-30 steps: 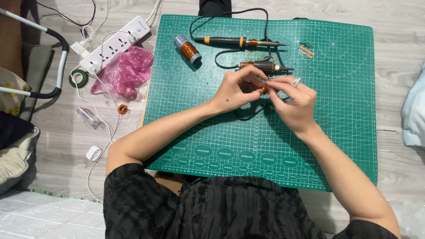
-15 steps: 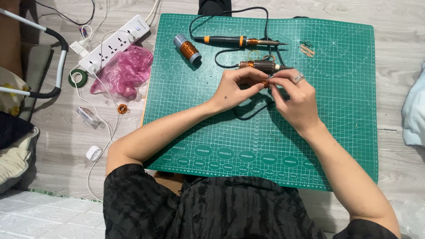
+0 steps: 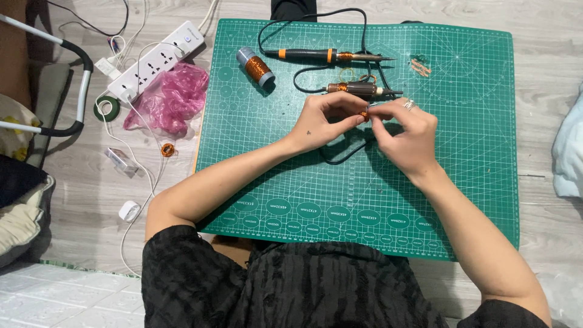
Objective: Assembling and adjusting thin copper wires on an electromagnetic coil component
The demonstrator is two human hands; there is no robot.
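Note:
My left hand [image 3: 325,118] and my right hand [image 3: 407,130] meet over the green cutting mat [image 3: 473,152], fingertips pinched together on a small copper coil [image 3: 364,114]. Just beyond the fingers lies a motor rotor wound with copper wire [image 3: 358,89]. A black and orange soldering iron [image 3: 328,56] rests farther back, its black cord looping under my hands. A spool of copper wire [image 3: 256,67] lies on its side at the mat's back left.
Left of the mat sit a white power strip [image 3: 155,61], a crumpled pink plastic bag [image 3: 170,97], a roll of green tape [image 3: 107,108], a small copper ring [image 3: 167,149] and white cables. Copper scraps [image 3: 419,65] lie at the mat's back right. Pale cloth [image 3: 568,158] is at the right edge.
Both hands have stayed together over the mat, with the fingers shifting slightly on the small coil. Nothing else has moved.

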